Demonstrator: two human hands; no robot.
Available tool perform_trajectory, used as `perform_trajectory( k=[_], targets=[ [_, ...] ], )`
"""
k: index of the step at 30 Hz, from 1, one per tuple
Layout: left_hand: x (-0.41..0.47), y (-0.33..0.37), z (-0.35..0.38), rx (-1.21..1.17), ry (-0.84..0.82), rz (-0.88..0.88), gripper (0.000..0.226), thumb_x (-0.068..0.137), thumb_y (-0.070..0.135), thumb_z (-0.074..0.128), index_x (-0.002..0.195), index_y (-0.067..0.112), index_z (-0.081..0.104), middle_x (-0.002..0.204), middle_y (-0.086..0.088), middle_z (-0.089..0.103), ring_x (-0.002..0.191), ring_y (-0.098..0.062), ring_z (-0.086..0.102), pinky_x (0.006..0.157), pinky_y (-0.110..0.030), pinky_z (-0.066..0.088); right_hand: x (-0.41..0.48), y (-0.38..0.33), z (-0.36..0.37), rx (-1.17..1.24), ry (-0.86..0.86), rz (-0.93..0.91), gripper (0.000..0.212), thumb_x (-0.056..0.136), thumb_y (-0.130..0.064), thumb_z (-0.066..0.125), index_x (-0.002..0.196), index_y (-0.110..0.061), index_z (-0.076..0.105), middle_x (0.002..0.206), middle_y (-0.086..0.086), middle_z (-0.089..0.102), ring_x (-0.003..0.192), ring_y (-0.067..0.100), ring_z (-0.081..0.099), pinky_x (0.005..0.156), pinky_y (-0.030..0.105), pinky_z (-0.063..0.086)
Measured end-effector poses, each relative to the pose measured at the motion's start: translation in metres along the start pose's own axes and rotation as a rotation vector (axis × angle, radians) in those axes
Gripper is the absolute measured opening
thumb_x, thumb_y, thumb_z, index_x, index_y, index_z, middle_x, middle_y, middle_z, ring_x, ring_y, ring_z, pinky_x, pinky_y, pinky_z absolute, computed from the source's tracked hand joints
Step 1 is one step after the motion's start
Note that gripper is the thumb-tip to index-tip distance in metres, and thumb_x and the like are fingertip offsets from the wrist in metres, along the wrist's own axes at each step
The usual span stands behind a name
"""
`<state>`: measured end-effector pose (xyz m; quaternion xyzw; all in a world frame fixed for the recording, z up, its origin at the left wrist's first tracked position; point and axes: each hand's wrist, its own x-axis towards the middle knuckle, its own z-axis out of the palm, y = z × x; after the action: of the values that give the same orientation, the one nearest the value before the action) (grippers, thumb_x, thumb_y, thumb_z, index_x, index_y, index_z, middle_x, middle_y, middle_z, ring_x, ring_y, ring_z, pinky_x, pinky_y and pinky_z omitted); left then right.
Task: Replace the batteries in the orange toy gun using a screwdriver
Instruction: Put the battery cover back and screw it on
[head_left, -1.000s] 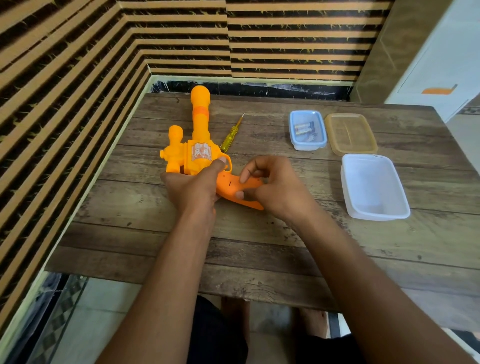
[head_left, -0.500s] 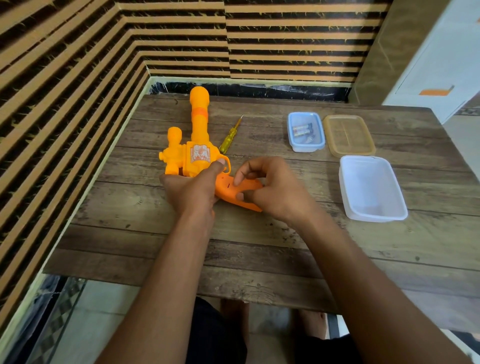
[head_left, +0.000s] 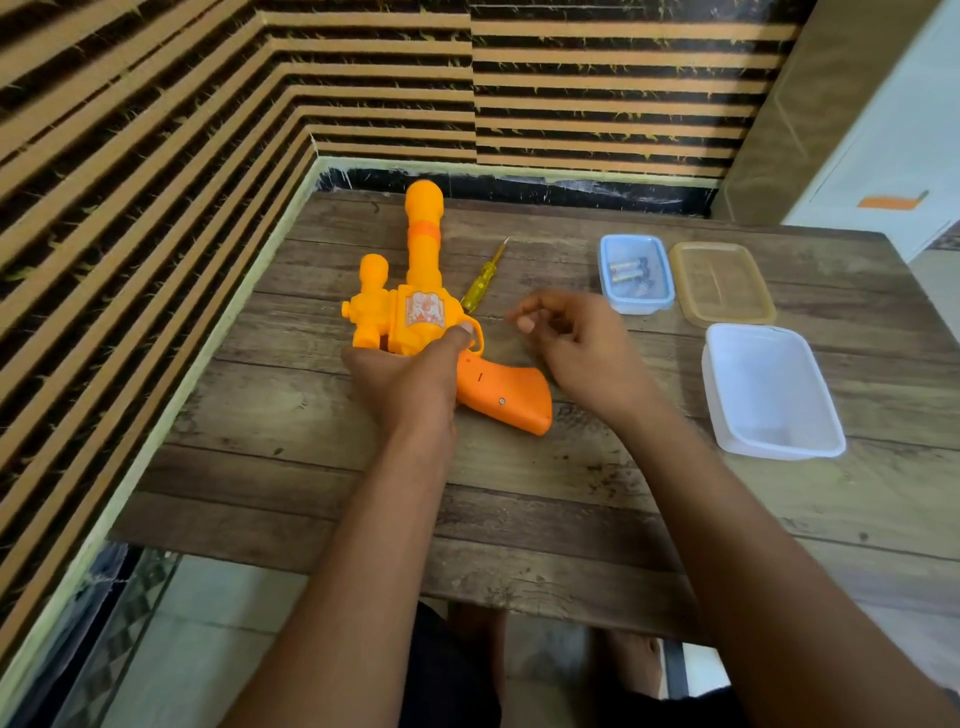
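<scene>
Right hand (head_left: 576, 348) now off the smooth orange toy gun (head_left: 504, 397), loosely curled, empty; left hand (head_left: 410, 379) gripping it.

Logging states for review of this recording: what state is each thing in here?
Toy gun: lying flat on table, grip screw in place.
Screwdriver: lying beside gun, untouched.
Blue container: lidless, batteries inside.
Tan lid: flat on table.
White container: open, looks empty.
Left hand: grips the gun.
Right hand: loosely curled, holds nothing.

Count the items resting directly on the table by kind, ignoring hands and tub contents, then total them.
Toy gun: 1
Screwdriver: 1
Tubs: 2 (blue tub, white tub)
Amber lid: 1
Total: 5
</scene>
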<state>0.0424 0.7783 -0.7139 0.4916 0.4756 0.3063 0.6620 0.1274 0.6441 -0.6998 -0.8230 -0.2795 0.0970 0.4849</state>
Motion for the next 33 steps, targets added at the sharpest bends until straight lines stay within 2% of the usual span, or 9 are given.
perform_trajectory(
  k=[3,7,11,14,19,23,26,30,33],
  targets=[
    [0.002,-0.001,0.0,0.007,0.003,-0.006,0.088,0.036,0.033,0.099,0.117,0.023,0.064,0.106,0.001,0.078,0.086,-0.021,0.08,0.072,-0.056,0.066,0.022,-0.014,0.005,-0.193,-0.007,-0.088,0.037,0.097,0.0,0.056,0.123,-0.017,0.076,0.091,0.008,0.07,0.088,0.022,0.065,0.069,0.029,0.044],
    [0.001,0.002,0.0,0.002,0.017,-0.006,0.09,0.032,0.036,0.098,0.114,0.023,0.063,0.104,0.002,0.078,0.084,-0.021,0.079,0.07,-0.056,0.066,0.064,-0.028,0.019,-0.552,-0.219,-0.179,0.051,0.099,-0.01,0.06,0.148,-0.021,0.057,0.103,0.003,0.044,0.11,0.03,0.05,0.077,0.032,0.038],
    [0.0,0.001,0.001,-0.002,0.023,-0.021,0.082,0.041,0.028,0.099,0.112,0.025,0.059,0.106,0.003,0.076,0.087,-0.022,0.078,0.073,-0.056,0.065,0.087,-0.026,0.028,-0.856,-0.346,-0.264,0.038,0.099,-0.01,0.064,0.135,-0.019,0.066,0.132,0.013,0.04,0.104,0.033,0.054,0.073,0.035,0.041],
    [0.001,0.001,0.003,-0.009,0.019,-0.022,0.079,0.045,0.024,0.1,0.113,0.025,0.06,0.106,0.003,0.076,0.087,-0.022,0.078,0.074,-0.057,0.065,0.09,-0.026,0.029,-0.953,-0.348,-0.311,0.02,0.098,-0.017,0.065,0.117,-0.013,0.065,0.124,0.012,0.046,0.098,0.034,0.054,0.069,0.038,0.042],
    [0.001,0.003,0.003,0.012,0.026,-0.04,0.078,0.057,0.016,0.103,0.121,0.021,0.058,0.107,0.003,0.072,0.087,-0.019,0.074,0.077,-0.056,0.065,0.076,-0.028,0.025,-0.966,-0.258,-0.359,0.029,0.1,-0.018,0.06,0.129,-0.014,0.059,0.131,0.014,0.046,0.124,0.036,0.04,0.088,0.047,0.05],
    [0.001,0.005,0.003,0.0,0.034,-0.048,0.078,0.052,0.014,0.102,0.116,0.021,0.058,0.102,0.004,0.073,0.083,-0.018,0.075,0.075,-0.055,0.066,0.043,-0.048,0.014,-0.81,-0.093,-0.338,0.076,0.082,-0.04,0.007,0.14,-0.018,0.051,0.119,0.011,0.052,0.119,0.037,0.043,0.086,0.048,0.033],
    [-0.002,0.004,0.004,-0.007,0.036,-0.034,0.078,0.051,0.016,0.102,0.117,0.022,0.062,0.103,0.005,0.076,0.084,-0.018,0.077,0.076,-0.055,0.066,0.009,-0.046,0.007,-0.65,0.063,-0.375,0.043,0.093,-0.015,0.034,0.131,-0.028,0.049,0.104,0.004,0.053,0.095,0.033,0.055,0.077,0.042,0.031],
    [-0.004,0.003,-0.001,-0.037,0.023,-0.029,0.07,0.05,0.017,0.101,0.113,0.024,0.073,0.103,0.005,0.08,0.087,-0.018,0.079,0.079,-0.055,0.065,-0.027,-0.047,-0.004,-0.37,0.126,-0.421,0.037,0.1,-0.009,0.049,0.133,-0.026,0.056,0.104,0.007,0.051,0.089,0.027,0.056,0.076,0.047,0.049],
    [-0.006,0.004,-0.001,-0.037,0.014,-0.044,0.074,0.043,0.027,0.097,0.114,0.025,0.075,0.105,0.004,0.08,0.091,-0.022,0.078,0.083,-0.056,0.064,-0.047,-0.042,-0.013,-0.211,0.257,-0.416,0.032,0.102,-0.001,0.055,0.132,-0.012,0.063,0.101,0.008,0.052,0.091,0.007,0.053,0.081,0.011,0.041]
  ],
)
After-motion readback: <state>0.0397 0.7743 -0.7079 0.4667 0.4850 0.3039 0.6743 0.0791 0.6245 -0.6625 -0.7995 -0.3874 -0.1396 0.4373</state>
